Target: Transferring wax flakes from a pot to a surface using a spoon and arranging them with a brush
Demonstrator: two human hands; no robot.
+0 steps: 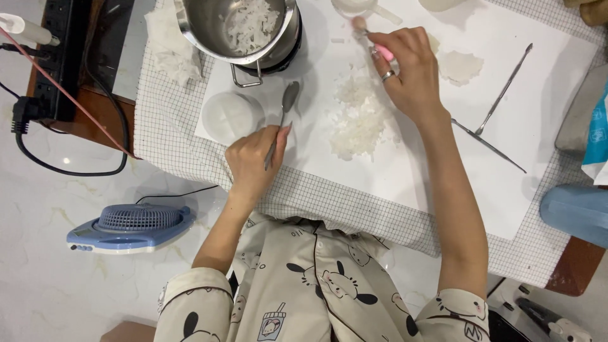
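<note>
Home craft table: melting pot (244, 28), wax flakes (358, 120), gridded tablecloth (177, 145), floor fan (130, 227).

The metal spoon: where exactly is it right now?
In the head view, the metal spoon is held by the left hand, its bowl pointing up between the translucent cup and the pile of white flakes.

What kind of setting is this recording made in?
Probably a home craft table, perhaps for wax or candle work. A metal pot of white flakes, a flake pile on white paper, and thin metal tools show it. The left hand holds a spoon.
</note>
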